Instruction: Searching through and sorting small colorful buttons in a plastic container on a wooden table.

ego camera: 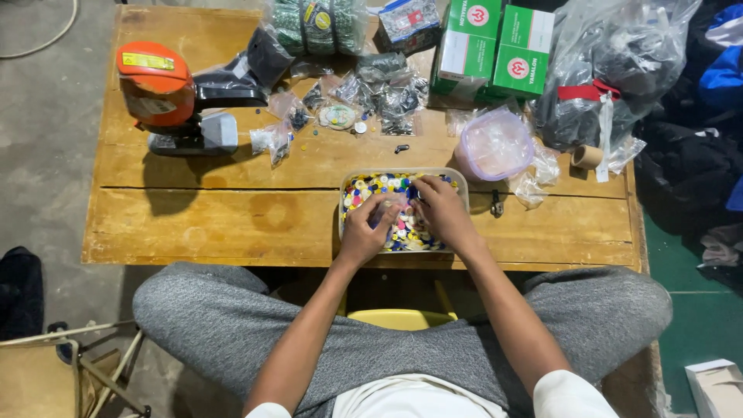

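A shallow tray of mixed coloured buttons sits at the near edge of your wooden counter. Your left hand and right hand rest inside it, fingers curled down into the buttons. Just right of the tray sits a lidded plastic tub; well left, an orange press machine.

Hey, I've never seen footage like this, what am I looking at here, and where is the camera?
There is no machine filming: the one picture comes from a camera worn on a person's head, looking down at their lap and a low wooden table. Both bare hands, the left hand and the right hand, dig into a tray of mixed coloured buttons. Behind it lie an orange press tool, small clear bags of parts, a lidded plastic tub, green and white boxes and a tape roll. Whether either hand grips a button is hidden.
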